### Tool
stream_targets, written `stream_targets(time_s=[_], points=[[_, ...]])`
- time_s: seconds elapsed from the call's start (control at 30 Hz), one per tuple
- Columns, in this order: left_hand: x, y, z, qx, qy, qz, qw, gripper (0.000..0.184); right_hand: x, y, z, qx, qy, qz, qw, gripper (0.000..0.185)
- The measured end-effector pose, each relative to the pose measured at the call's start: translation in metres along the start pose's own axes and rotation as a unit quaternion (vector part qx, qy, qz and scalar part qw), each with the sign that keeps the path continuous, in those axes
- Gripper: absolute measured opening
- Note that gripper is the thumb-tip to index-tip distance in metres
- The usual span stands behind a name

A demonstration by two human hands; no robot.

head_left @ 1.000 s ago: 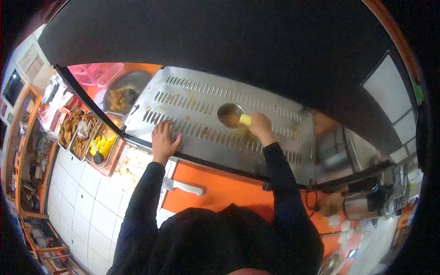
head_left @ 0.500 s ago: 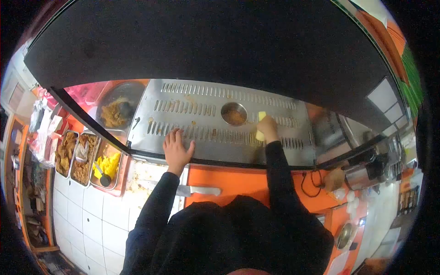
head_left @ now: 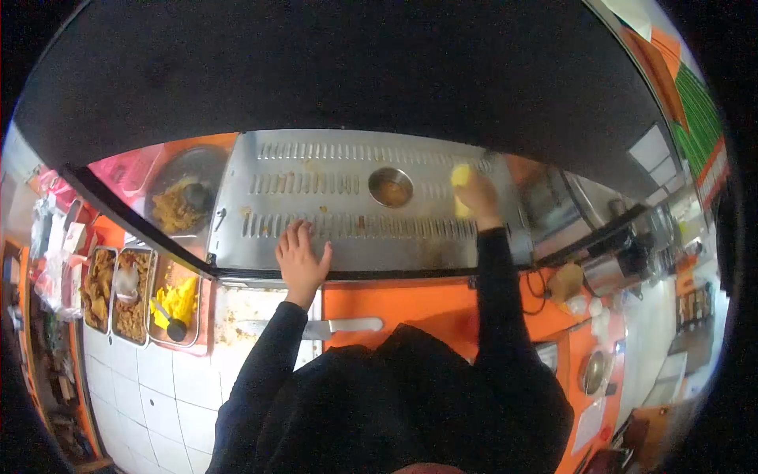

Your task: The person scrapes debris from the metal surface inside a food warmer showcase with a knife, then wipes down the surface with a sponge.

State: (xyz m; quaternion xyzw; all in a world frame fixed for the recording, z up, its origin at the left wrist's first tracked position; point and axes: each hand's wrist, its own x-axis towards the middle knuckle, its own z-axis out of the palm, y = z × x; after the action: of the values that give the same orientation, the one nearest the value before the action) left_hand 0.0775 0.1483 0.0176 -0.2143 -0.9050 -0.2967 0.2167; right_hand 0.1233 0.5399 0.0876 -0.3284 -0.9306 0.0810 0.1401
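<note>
A slotted metal panel (head_left: 339, 204) with brown stains lies inside a display case. My left hand (head_left: 301, 263) rests near the panel's front edge, its fingers spread and nothing held. Toward the panel's right side, my right hand (head_left: 478, 197) is closed on a yellow sponge (head_left: 460, 175), pressed to the slots; part of the sponge is hidden under the fingers. Left of that hand, a round metal bowl (head_left: 391, 187) holds brownish liquid.
Metal trays of food (head_left: 131, 296) stand at the left, beside a dark bowl (head_left: 186, 191). A white-handled knife (head_left: 355, 324) lies before the case on a white board (head_left: 253, 314) and orange counter (head_left: 426, 302). The case's black top (head_left: 316, 63) overhangs the panel.
My right hand has moved from beside the bowl to the panel's right side with the sponge. My left hand stays spread near the front edge. The camera view has shifted.
</note>
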Motion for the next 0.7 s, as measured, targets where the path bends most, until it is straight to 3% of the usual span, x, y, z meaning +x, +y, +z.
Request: stream_targets(time_s=[0.1, 0.2, 0.33, 0.43, 0.47, 0.5, 0.57, 0.63, 0.67, 0.7], points=[[0.001, -0.002, 0.003, 0.002, -0.019, -0.004, 1.0, 0.054, -0.055, 0.071, -0.022, -0.149, -0.072, 0.062, 0.984, 0.047], [0.001, -0.002, 0.004, 0.009, -0.016, 0.014, 1.0, 0.055, -0.101, 0.113, -0.004, -0.127, -0.101, 0.104, 0.981, 0.039], [0.0, -0.003, 0.002, 0.006, -0.024, 0.024, 0.999, 0.055, -0.114, 0.065, 0.02, -0.003, -0.106, 0.147, 0.983, 0.039], [0.002, -0.003, 0.0, 0.002, -0.025, 0.024, 0.999, 0.055, -0.109, 0.004, 0.026, 0.127, -0.143, 0.126, 0.973, 0.045], [0.001, -0.004, 0.0, -0.002, -0.027, 0.023, 0.999, 0.054, -0.09, 0.011, 0.073, 0.121, -0.118, 0.125, 0.978, 0.047], [0.0, -0.004, 0.0, -0.008, -0.03, 0.021, 0.999, 0.054, -0.077, -0.002, 0.093, 0.119, -0.056, 0.063, 0.989, 0.052], [-0.001, -0.005, 0.001, -0.011, -0.027, 0.021, 0.999, 0.054, -0.038, -0.036, 0.119, 0.121, -0.02, 0.1, 0.987, 0.057], [-0.001, -0.006, 0.0, -0.013, -0.025, 0.02, 0.999, 0.054, -0.016, -0.075, 0.099, 0.306, 0.012, 0.079, 0.949, 0.053], [-0.001, -0.006, 0.0, -0.014, -0.024, 0.019, 0.999, 0.054, -0.003, -0.083, 0.088, 0.34, 0.009, 0.097, 0.935, 0.053], [-0.001, -0.007, 0.0, -0.014, -0.025, 0.018, 0.999, 0.054, 0.014, -0.08, 0.088, 0.296, 0.039, 0.051, 0.953, 0.052]])
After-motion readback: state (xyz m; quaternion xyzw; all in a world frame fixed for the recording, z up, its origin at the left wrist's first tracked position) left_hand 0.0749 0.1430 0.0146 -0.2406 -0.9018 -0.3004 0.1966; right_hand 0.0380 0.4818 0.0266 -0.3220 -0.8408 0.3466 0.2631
